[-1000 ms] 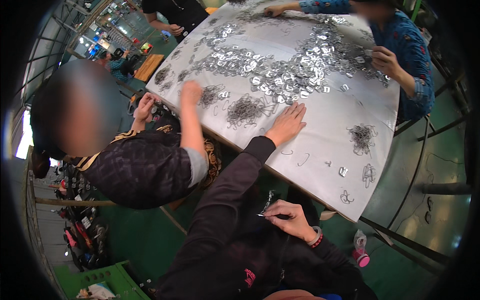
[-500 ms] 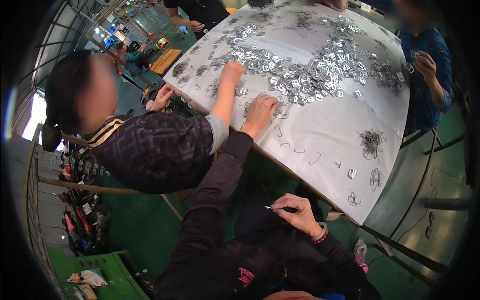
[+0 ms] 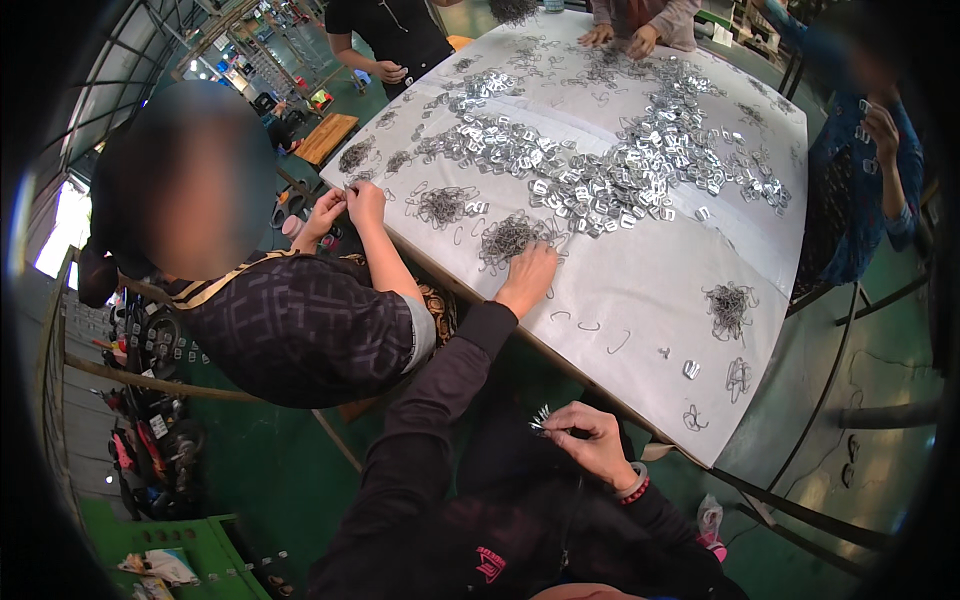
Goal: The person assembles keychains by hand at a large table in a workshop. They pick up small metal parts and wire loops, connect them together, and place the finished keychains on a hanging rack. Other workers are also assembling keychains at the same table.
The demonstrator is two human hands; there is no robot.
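My left hand [image 3: 530, 277] reaches over the near edge of the table, its fingers bent and drawn together at a heap of bent wire hooks [image 3: 508, 240]. Whatever its fingertips pinch is hidden. Off the table, in front of my body, my right hand [image 3: 588, 440] pinches small shiny metal pieces [image 3: 541, 418] between thumb and fingers. Their bright ends fan out, and their exact shape is too small to tell. Beyond the left hand spreads a large pile of flat silver metal buckles [image 3: 600, 185].
White sheeting covers the table [image 3: 620, 290]. More wire heaps [image 3: 730, 308] and a single buckle [image 3: 691, 369] lie toward the right. Close on my left, a co-worker's hands [image 3: 350, 205] work at the table's edge. Other people stand around the far and right sides.
The left neighbour's hand has drawn back from the table to their other hand. My left hand stays by the wire heap, now more exposed. More bright ends show in my right hand.
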